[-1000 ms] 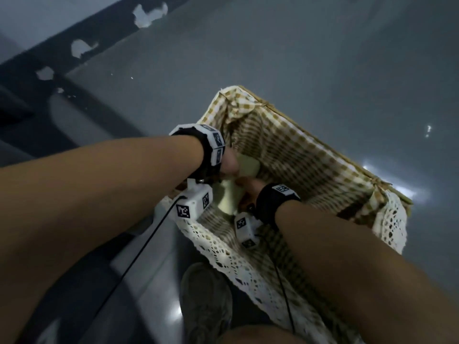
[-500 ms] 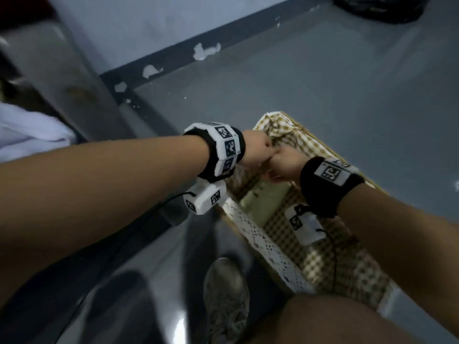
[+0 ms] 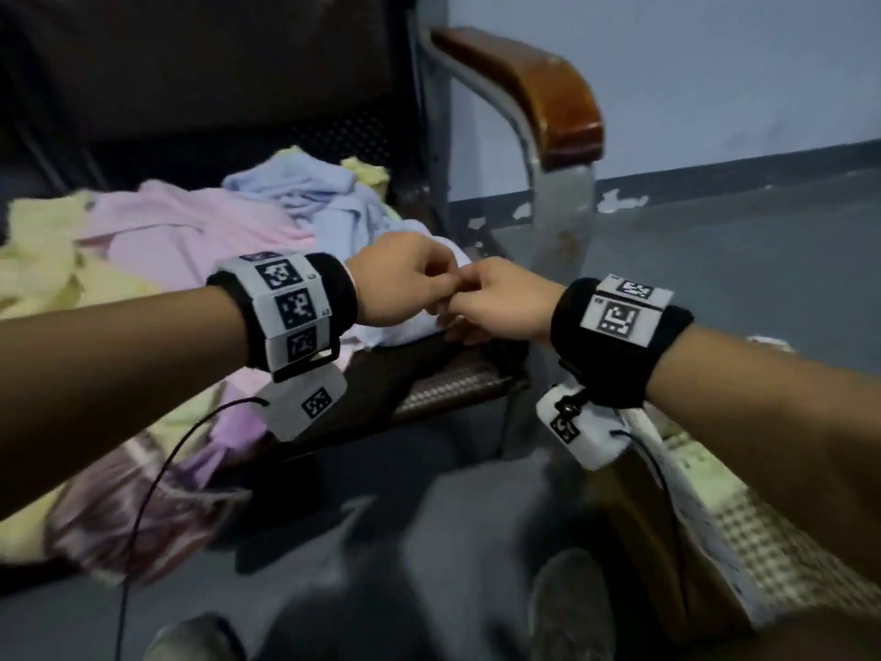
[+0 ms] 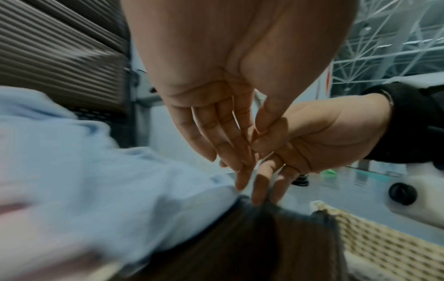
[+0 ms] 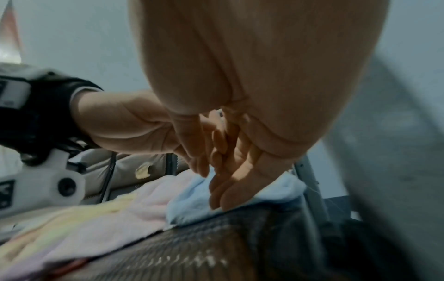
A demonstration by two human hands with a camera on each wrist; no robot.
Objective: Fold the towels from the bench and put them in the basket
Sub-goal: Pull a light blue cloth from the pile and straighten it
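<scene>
Head view: left hand [image 3: 405,279] and right hand [image 3: 500,298] meet knuckle to knuckle above a soft blue towel [image 3: 400,322] on the perforated table [image 3: 457,384].

Left wrist view: straight fingers [image 4: 206,136] interlace, holding nothing.

Right wrist view: fingertips [image 5: 225,197] touch fluffy blue terry.

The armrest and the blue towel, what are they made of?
The armrest looks like varnished brown wood: it is smooth and a little shiny, on a grey metal frame. The blue towel looks like soft, fluffy terry cloth: matte, fuzzy and crumpled.
</scene>
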